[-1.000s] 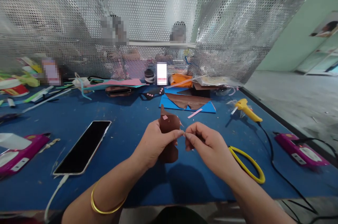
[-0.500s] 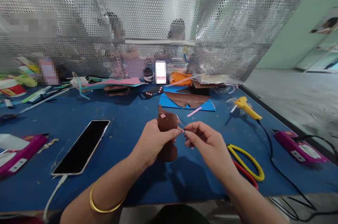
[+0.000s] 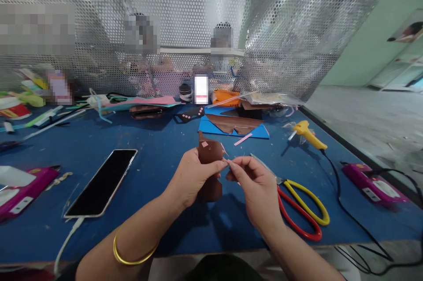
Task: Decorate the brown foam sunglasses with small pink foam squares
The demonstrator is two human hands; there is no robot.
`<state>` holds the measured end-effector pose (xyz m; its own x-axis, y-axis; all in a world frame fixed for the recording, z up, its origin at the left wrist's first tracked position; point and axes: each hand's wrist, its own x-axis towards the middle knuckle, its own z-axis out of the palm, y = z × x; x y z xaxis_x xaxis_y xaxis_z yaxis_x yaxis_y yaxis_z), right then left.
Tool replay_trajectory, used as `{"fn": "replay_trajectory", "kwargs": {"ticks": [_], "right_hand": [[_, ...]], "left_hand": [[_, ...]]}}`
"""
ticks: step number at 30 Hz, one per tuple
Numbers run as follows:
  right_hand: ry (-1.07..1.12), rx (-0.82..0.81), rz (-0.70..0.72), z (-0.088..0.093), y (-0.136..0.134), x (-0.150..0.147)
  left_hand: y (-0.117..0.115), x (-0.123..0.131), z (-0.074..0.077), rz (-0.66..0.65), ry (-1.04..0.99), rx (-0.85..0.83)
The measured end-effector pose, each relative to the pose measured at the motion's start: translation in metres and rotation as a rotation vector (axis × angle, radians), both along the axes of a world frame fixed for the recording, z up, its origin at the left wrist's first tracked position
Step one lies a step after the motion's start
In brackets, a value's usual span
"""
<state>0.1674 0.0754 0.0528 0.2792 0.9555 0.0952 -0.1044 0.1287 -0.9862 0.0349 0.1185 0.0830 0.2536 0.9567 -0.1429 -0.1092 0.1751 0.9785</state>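
My left hand is closed around a brown foam cut-out that carries a small pink square, and holds it upright over the blue table. My right hand pinches a tiny pink piece against the cut-out's right edge, thumb and forefinger pressed together. Red and yellow scissors lie on the table just right of my right hand.
A black phone on a white cable lies at the left. A yellow glue gun with a black cord sits at the right. Blue and brown foam sheets lie beyond my hands. Pink boxes flank the table. A perforated metal screen stands behind, with people beyond it.
My right hand has shifted slightly left and closer to the cut-out, uncovering the scissors beside it. The left hand holds the cut-out almost still.
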Motion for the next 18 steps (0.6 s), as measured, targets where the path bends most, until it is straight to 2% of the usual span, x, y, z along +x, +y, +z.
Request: {"fn": "replay_trajectory", "kwargs": {"ticks": [5,9,12,15,18], "right_hand": [[0.004,0.011,0.002,-0.003,0.000,-0.002],[-0.102,0.020,-0.022,0.001,0.001,0.006],[-0.207,0.036,-0.013,0.008,0.002,0.018],[-0.354,0.051,0.055,0.017,0.004,0.032],[-0.528,0.138,0.092,0.025,0.006,0.041]], "left_hand": [[-0.001,0.001,0.002,0.009,0.016,-0.007],[-0.001,0.003,0.003,-0.012,0.067,-0.003],[-0.003,0.005,0.004,-0.083,0.067,-0.025],[-0.005,0.004,0.005,-0.167,0.043,-0.084],[-0.006,0.003,0.005,-0.257,0.062,-0.105]]}}
